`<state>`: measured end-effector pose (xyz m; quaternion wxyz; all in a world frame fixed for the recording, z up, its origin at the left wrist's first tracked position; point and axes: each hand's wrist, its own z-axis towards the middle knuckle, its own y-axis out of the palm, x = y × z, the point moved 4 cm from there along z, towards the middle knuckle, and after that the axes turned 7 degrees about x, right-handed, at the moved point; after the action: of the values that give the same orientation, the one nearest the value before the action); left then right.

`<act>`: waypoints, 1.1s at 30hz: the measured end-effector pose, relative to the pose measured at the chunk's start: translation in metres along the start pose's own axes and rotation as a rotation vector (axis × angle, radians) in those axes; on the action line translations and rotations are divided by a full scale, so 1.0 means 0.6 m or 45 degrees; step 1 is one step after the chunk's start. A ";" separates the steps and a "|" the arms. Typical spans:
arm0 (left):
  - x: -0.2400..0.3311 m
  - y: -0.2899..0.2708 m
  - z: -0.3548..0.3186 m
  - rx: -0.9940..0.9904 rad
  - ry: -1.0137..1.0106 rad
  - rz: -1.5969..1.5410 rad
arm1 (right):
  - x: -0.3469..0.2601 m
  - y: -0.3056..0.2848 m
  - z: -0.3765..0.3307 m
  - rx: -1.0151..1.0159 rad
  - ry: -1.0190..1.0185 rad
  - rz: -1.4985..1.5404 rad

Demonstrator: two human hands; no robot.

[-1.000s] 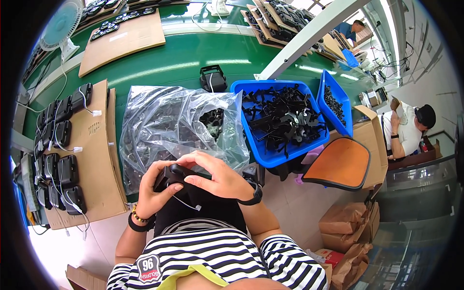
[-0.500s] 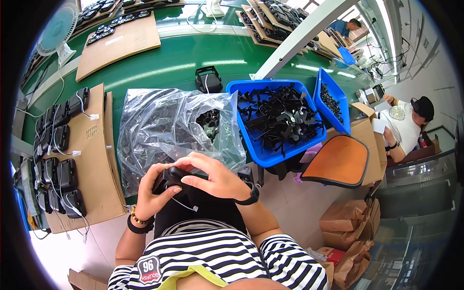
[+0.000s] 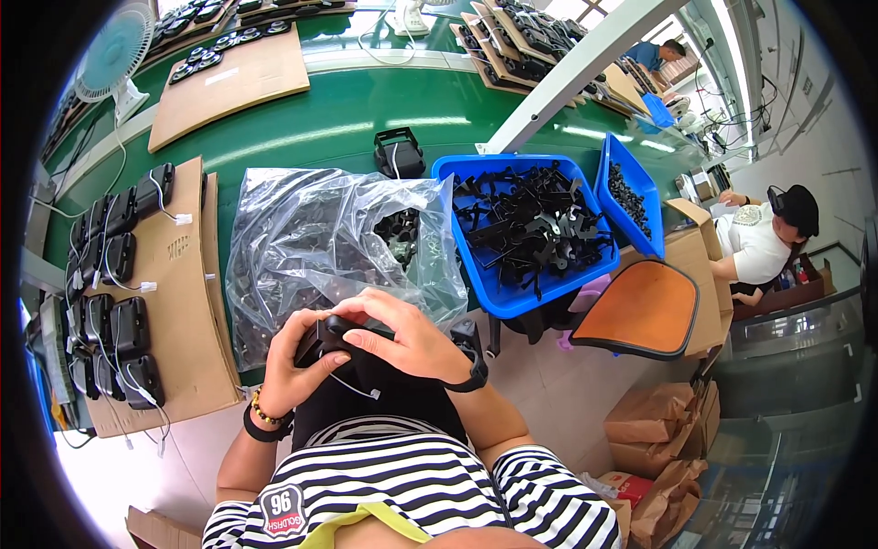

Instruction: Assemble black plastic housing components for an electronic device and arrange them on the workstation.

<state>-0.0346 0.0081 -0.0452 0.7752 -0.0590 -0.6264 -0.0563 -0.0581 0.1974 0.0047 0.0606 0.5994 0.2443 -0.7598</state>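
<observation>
The left hand (image 3: 294, 368) and the right hand (image 3: 413, 343) grasp the black case (image 3: 315, 346), located at 6 o'clock from the clear plastic bag (image 3: 306, 247). The case appears light, rigid and smooth, so probably slightly slippery. Hold by the sides; keep load off the white cable (image 3: 358, 388), judged the fragile part.

Fan (image 3: 112, 53) upper left; orange chair seat (image 3: 637, 311) right of centre; brown paper bags (image 3: 649, 414) lower right.
</observation>
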 end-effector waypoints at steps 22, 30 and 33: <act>0.005 0.000 0.003 0.017 -0.056 0.006 | 0.004 0.010 0.000 0.101 0.048 -0.022; 0.002 -0.001 0.001 0.060 -0.019 0.084 | 0.013 0.019 -0.002 0.154 0.103 0.043; 0.005 -0.002 0.004 0.071 -0.005 0.108 | 0.024 0.017 -0.001 0.143 0.202 0.140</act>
<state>-0.0363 0.0074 -0.0420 0.7770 -0.0640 -0.6262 -0.0056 -0.0575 0.1917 -0.0118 0.0489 0.6727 0.1720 -0.7180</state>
